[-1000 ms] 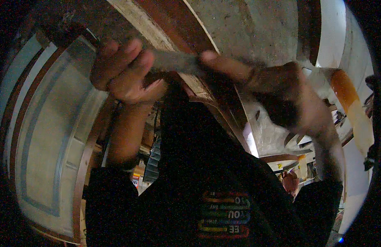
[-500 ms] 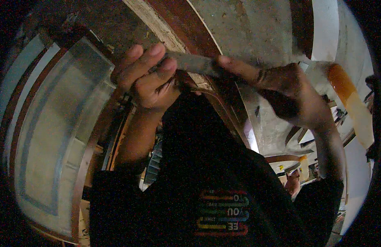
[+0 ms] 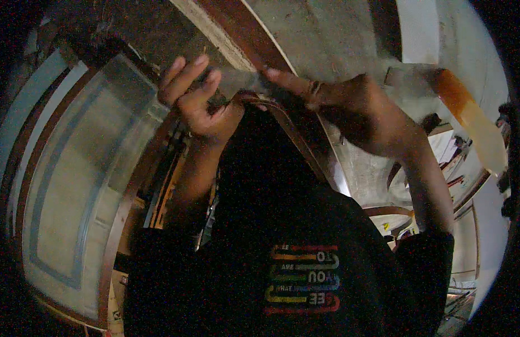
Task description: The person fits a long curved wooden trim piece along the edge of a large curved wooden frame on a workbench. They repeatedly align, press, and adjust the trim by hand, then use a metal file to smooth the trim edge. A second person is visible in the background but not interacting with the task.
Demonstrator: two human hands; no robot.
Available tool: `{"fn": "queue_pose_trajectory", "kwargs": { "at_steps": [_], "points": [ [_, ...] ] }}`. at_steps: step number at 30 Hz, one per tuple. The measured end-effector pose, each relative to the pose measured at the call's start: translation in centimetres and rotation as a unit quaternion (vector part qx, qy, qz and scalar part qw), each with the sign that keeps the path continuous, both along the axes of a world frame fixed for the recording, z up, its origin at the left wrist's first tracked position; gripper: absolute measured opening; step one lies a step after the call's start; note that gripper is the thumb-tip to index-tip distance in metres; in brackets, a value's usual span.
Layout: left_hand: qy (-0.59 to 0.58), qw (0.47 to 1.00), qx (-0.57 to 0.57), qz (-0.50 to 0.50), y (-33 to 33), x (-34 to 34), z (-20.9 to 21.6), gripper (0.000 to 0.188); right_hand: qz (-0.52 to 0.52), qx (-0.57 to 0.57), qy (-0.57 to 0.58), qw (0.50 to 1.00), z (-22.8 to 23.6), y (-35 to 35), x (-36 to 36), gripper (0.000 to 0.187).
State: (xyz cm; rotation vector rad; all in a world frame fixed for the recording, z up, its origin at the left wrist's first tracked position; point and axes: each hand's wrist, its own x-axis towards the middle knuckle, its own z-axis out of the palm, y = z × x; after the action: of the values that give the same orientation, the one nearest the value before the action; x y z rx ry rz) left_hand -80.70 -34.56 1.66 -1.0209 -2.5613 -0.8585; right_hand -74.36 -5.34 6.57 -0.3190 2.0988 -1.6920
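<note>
A short flat grey strip, smeared by motion, spans the space between my two hands, in front of my chest; what it is made of I cannot tell. My left hand has its fingers bent around the strip's left end. From the other side, my right hand grips the right end, its index finger stretched along it and the other fingers curled under in shadow. Just below the strip, a thin brown curved edge runs down beside my dark shirt.
Beyond my hands, a long dark-red board with a pale rough edge crosses diagonally. Framed panels stand at left. To the right are an orange-and-cream curved piece, a white board and scattered items on grey floor.
Both hands have shifted, the right one leftward and slightly up, bringing them closer together. Less of the grey strip shows between them. The left fingers have spread a little.
</note>
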Motion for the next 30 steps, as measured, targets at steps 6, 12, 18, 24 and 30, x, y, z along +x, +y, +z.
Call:
{"fn": "queue_pose_trajectory", "kwargs": {
  "at_steps": [6, 12, 18, 24, 30],
  "points": [
    [0.044, 0.997, 0.023, -0.057, 0.6, -0.4, -1.9, 0.030, 0.038, 0.024, -0.049, 0.998, 0.4, 2.2, 0.3, 0.051],
    [0.031, 0.998, 0.035, -0.045, 0.6, 0.5, -1.2, 0.034, 0.016, -0.011, -0.025, 0.999, 0.5, 0.8, 1.0, 0.053],
    [0.015, 0.980, 0.196, 0.021, 2.1, -0.3, 1.8, 0.042, -0.125, -0.078, -0.114, 0.982, 2.7, 0.6, 4.9, 0.054],
    [-0.115, 0.960, -0.051, -0.252, 5.7, -5.5, 5.6, 0.015, -0.341, 0.051, -0.095, 0.934, 3.3, 0.6, 10.3, 0.069],
    [-0.198, 0.838, -0.191, -0.472, 8.4, -9.8, 6.2, 0.014, -0.473, 0.053, -0.089, 0.875, 2.5, -2.0, 14.0, 0.066]
  ]
}}
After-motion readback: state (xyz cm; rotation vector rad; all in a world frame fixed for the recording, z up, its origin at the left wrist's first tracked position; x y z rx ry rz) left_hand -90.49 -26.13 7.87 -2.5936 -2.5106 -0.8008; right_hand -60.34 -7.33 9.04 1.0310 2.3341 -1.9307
